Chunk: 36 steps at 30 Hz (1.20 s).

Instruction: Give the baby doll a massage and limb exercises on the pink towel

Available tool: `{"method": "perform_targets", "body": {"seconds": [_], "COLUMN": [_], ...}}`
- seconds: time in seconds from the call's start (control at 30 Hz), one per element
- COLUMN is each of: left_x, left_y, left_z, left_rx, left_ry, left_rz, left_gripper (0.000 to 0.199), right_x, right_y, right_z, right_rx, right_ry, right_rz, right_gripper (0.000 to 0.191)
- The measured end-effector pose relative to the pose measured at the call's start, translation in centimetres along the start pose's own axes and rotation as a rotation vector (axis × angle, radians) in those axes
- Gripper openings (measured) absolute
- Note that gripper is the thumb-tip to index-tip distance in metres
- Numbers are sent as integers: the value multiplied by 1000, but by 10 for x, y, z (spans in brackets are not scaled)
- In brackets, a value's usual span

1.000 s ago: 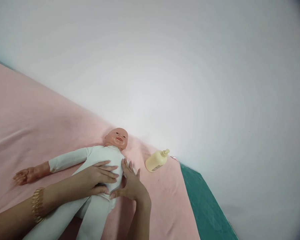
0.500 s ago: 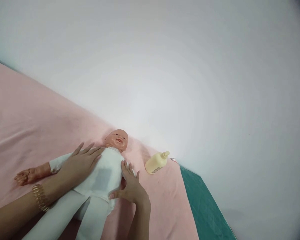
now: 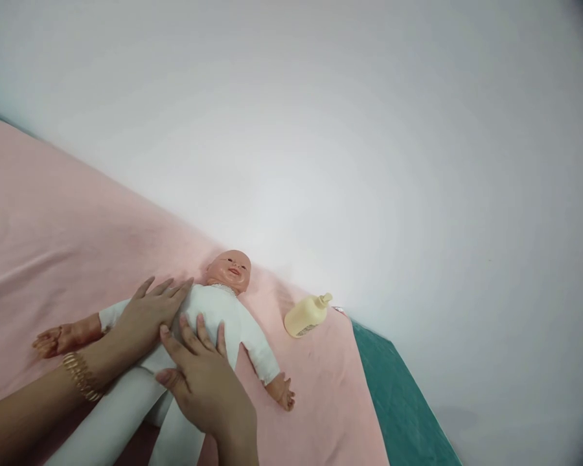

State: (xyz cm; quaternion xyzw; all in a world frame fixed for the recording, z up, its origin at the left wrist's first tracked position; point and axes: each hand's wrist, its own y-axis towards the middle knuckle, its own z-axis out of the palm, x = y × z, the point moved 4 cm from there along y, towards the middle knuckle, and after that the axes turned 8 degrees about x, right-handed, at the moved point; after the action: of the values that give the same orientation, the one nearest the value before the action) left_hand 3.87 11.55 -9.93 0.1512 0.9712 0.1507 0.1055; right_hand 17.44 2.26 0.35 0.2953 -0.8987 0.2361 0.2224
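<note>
A baby doll (image 3: 214,304) in a white cloth suit lies on its back on a pink sheet (image 3: 92,220), its arms spread. My left hand (image 3: 148,314) rests flat on the doll's upper side near the shoulder, fingers extended. A gold bracelet (image 3: 80,377) circles that wrist. Over the middle of the doll's body lies my right hand (image 3: 208,375), fingers spread, covering much of the belly and the dark patch there. Neither hand grips anything. The doll's feet are out of frame.
A pale yellow pump bottle (image 3: 305,316) stands on the sheet to the right of the doll. Green padding (image 3: 403,395) shows past the sheet's right edge. A white wall (image 3: 320,129) rises directly behind the doll's head.
My right hand has moved left from the doll's side onto its belly, uncovering the doll's arm and hand on the right. My left hand stays at nearly the same place.
</note>
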Motion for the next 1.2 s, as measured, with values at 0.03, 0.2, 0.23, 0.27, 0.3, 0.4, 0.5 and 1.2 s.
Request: {"method": "perform_targets", "body": {"seconds": [0.03, 0.2, 0.23, 0.27, 0.3, 0.4, 0.5, 1.2], "left_x": [0, -2, -2, -3, -4, -5, -5, -67], "left_y": [0, 2, 2, 3, 3, 2, 1, -14], "left_z": [-1, -6, -7, -8, -8, -11, -12, -44], "left_rx": [4, 22, 30, 38, 45, 44, 18, 380], "left_ry": [2, 6, 2, -5, -14, -38, -49, -553], "left_rz": [4, -13, -13, -11, -7, -5, -11, 605], "left_gripper": [64, 59, 59, 58, 57, 56, 56, 34], "right_x": [-3, -18, -21, -24, -27, -39, -53, -77], "right_y": [2, 7, 8, 9, 10, 10, 6, -18], "right_z": [0, -8, -9, -10, -11, -13, -14, -27], "right_rx": [-6, -77, -100, -122, -143, -193, -227, -119], "right_ry": [1, 15, 17, 19, 20, 25, 36, 46], "right_rz": [-2, 61, 83, 107, 135, 244, 341, 474], "right_gripper": [61, 71, 71, 71, 70, 75, 84, 61]}}
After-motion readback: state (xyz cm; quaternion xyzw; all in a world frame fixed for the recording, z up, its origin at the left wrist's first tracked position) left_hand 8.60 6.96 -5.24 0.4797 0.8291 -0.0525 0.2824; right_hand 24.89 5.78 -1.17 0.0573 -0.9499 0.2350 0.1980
